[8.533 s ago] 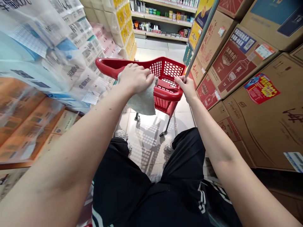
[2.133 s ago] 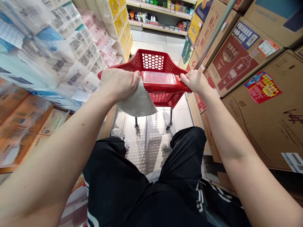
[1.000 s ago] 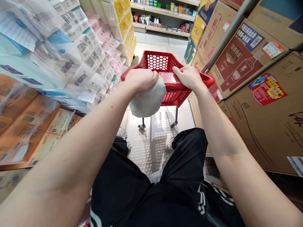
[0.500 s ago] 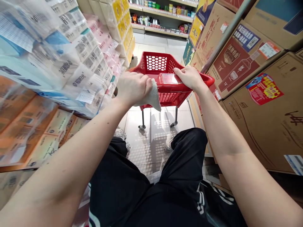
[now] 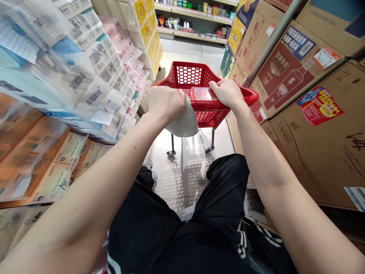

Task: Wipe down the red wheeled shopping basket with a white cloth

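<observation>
A red plastic shopping cart stands in the aisle in front of me on a tiled floor. My left hand is closed around a white cloth and presses it against the left end of the cart's handle. My right hand grips the right part of the red handle, beside its clear panel. The basket of the cart looks empty from here.
Stacked packs of tissue paper wall the left side. Brown cardboard cartons fill the right side. A shelf of small goods crosses the far end of the aisle. My black trousers and shoes are below.
The cart has swung from angled to facing straight down the aisle. My left hand with the cloth has slid along the handle, in the last half second a little to the right.
</observation>
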`<state>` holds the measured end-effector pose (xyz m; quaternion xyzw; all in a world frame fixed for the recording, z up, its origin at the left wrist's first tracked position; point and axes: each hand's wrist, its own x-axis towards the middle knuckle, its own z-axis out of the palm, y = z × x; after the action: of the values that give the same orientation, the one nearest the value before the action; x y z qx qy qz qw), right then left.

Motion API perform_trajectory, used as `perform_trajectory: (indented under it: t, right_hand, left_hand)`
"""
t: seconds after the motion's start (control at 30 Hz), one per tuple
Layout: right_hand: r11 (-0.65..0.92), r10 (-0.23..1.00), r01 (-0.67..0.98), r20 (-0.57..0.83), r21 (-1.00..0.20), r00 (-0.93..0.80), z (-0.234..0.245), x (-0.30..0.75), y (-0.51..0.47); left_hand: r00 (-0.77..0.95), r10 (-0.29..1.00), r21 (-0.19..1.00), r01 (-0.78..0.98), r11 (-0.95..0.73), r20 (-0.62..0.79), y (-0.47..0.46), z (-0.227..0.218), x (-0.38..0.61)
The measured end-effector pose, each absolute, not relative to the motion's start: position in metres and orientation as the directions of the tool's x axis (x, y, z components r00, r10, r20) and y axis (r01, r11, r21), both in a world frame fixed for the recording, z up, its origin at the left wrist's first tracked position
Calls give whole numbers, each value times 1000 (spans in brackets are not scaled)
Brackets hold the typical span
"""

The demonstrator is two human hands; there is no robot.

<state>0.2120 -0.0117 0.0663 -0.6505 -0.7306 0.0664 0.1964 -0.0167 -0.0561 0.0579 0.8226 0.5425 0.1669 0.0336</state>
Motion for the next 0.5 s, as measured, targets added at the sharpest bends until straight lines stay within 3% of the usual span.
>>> perform_trajectory:
  t: [0.1, 0.27, 0.5]
  right_hand:
    - [213, 961, 890, 253, -403, -115, 63, 219, -11]
    - [259, 953, 867, 259, -426, -158, 64, 228, -14]
    - [282, 949, 866, 256, -414, -186, 68, 227, -16]
  left_hand:
    - [226, 948, 161, 951, -265, 225, -45, 63, -10]
    - [279, 949, 47, 956, -288, 144, -42, 69, -15]
    - [369, 816, 141, 871, -471, 445, -54, 48, -42]
